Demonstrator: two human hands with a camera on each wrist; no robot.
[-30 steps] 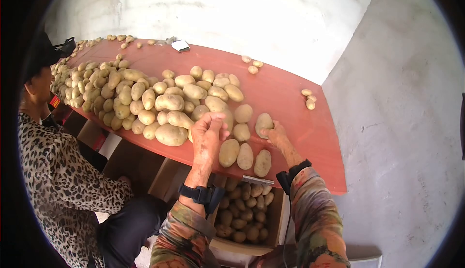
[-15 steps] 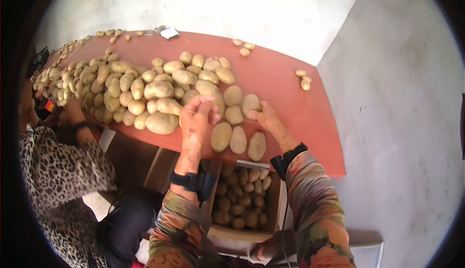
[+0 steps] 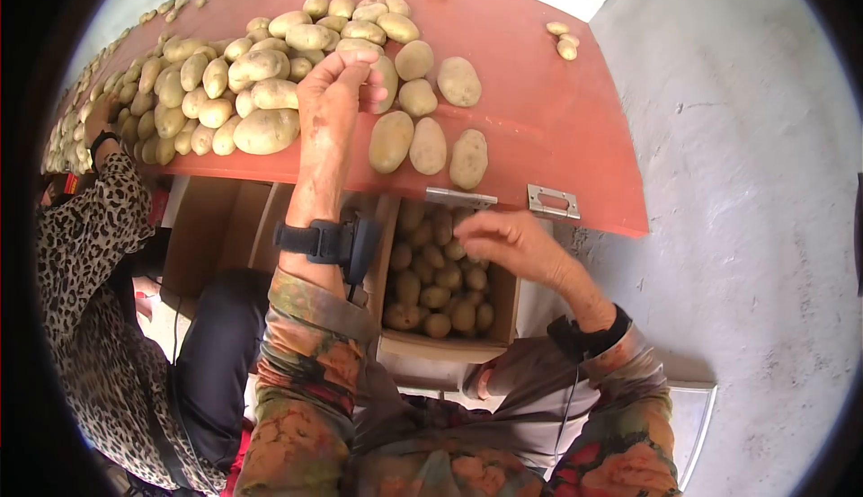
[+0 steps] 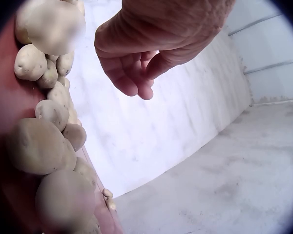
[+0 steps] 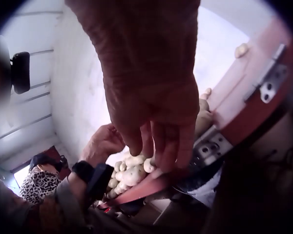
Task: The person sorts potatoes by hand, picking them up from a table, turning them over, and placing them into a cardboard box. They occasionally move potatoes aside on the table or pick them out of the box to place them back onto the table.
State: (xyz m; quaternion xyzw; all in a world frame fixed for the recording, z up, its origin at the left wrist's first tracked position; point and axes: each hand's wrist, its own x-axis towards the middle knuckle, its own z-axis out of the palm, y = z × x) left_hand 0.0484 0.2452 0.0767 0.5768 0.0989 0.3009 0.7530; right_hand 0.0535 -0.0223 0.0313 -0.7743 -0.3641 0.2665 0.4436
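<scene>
My left hand (image 3: 334,102) hangs over the front of the potato pile (image 3: 256,66), fingers loosely curled. In the left wrist view nothing shows between its thumb and fingers (image 4: 121,80). The right hand (image 3: 520,245) is above the right side of a cardboard box (image 3: 440,349) of potatoes, below the table edge. Its fingers are relaxed and empty in the right wrist view. On the red table (image 3: 557,146), a round potato (image 3: 459,82) lies beside two others, behind a front row of three potatoes (image 3: 428,146).
Metal hinges (image 3: 553,201) sit along the table's front edge. Small potatoes (image 3: 566,46) lie in groups toward the back and right. At the left, a person in a leopard-print top (image 3: 85,254) reaches into the pile. A grey wall (image 3: 719,182) stands at the right.
The right hand has let go of the round potato and come back toward the body, over the box. The left hand keeps its loose pose. The head view has tilted downward.
</scene>
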